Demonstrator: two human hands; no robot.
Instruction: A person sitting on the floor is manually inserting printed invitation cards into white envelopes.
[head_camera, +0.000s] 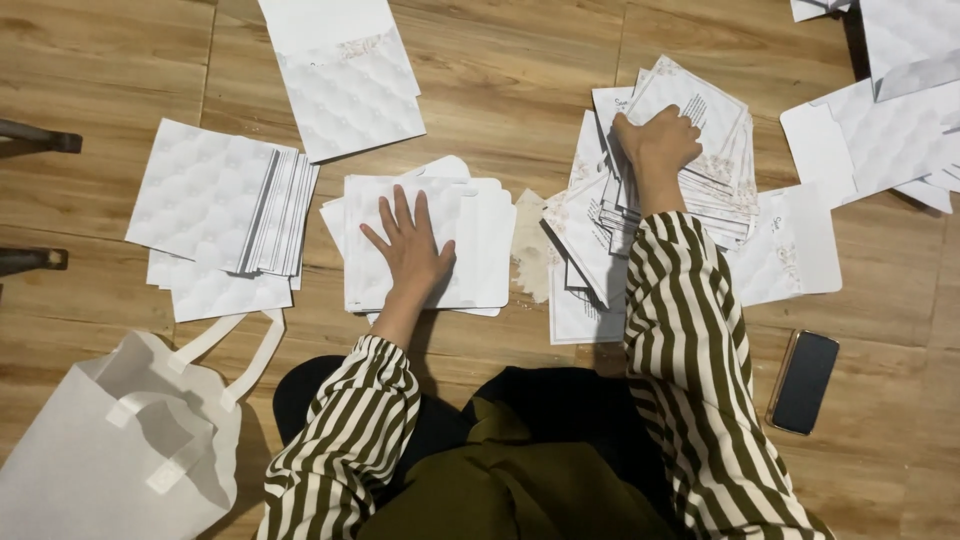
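view: head camera, looking down at wooden floor (120, 50), person seated, striped sleeves
left hand (410, 250): flat, fingers spread, palm down on top of the white envelope stack (480, 240); pressing, not gripping anything
white envelope stack: plain white, lies on floor straight ahead of the person, between quilted stack and printed card pile
right hand (658, 140): fingers curled down onto the printed card pile (700, 150); clenched over top cards, cannot tell whether any card is actually lifted
printed card pile: messy fanned heap, white with ornate border print, on floor front right, well apart from left hand
loose cards: a few spilled cards (575, 300) at near edge of the pile, just beside right sleeve
quilted stack (215, 200): white embossed sheets, fanned, left of envelope stack, near but not touching it
quilted folder (350, 85): single embossed piece, top centre, above envelope stack
right-side sheets (890, 130): more embossed white pieces, top right, overlapping each other
flap envelope (795, 245): white, partly under the card pile on its right
phone (803, 382): dark, screen off, on floor right of right sleeve
tote bag (120, 440): white fabric, handles up, bottom left on floor
chair legs (40, 140): dark, at left edge
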